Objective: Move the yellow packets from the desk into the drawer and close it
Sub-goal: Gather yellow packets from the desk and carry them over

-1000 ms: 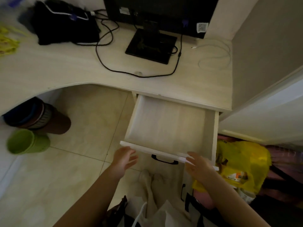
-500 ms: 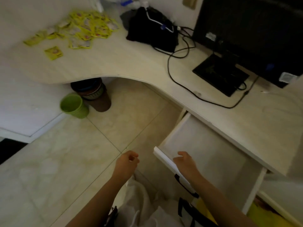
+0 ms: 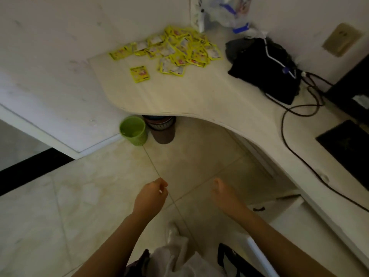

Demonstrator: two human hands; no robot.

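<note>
Hanging over the tiled floor at 6 o'clock: left hand [image 3: 150,196], fingers loosely curled, grasping nothing; right hand [image 3: 224,193] just beside it, blurred, grip impossible to tell, nothing seen in it. Lying well apart at 12 o'clock on the desk [image 3: 199,96]: yellow packets [image 3: 179,50], heaped, one stray at the pile's 7 o'clock. Showing at 4 o'clock, under the desk edge: drawer [image 3: 287,204], pulled out.
</note>
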